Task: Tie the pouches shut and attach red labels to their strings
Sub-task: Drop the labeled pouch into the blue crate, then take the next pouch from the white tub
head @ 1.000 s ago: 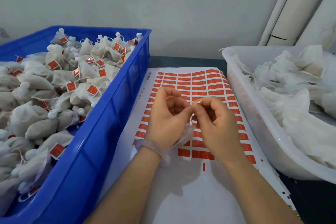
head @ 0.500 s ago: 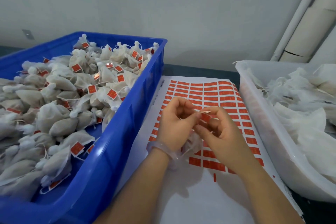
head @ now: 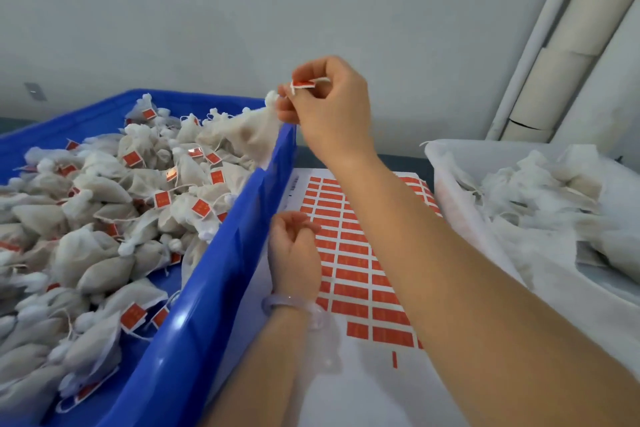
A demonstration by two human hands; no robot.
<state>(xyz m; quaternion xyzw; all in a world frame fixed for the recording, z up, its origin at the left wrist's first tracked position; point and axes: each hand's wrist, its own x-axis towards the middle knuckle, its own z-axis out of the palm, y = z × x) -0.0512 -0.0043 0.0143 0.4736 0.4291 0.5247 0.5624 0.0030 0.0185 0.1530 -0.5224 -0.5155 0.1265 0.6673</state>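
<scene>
My right hand [head: 329,107] is raised over the far right corner of the blue crate [head: 221,274] and pinches a tied white pouch [head: 249,135] by its neck. The pouch's string and a red label [head: 302,83] sit between the fingers of that hand. The pouch hangs just above the crate's rim. My left hand [head: 294,253] rests on the sticker sheet [head: 353,274] with loosely curled fingers and holds nothing. The sheet carries rows of red labels and lies between the two bins.
The blue crate on the left is piled with several tied, labelled pouches [head: 104,218]. A white tub [head: 491,253] on the right holds untied pouches [head: 540,198]. White pipes [head: 561,45] run up the wall at the back right.
My right hand has lifted the pouch away from the sheet, up and left to the blue crate's corner. My left hand let go and stayed low over the sheet.
</scene>
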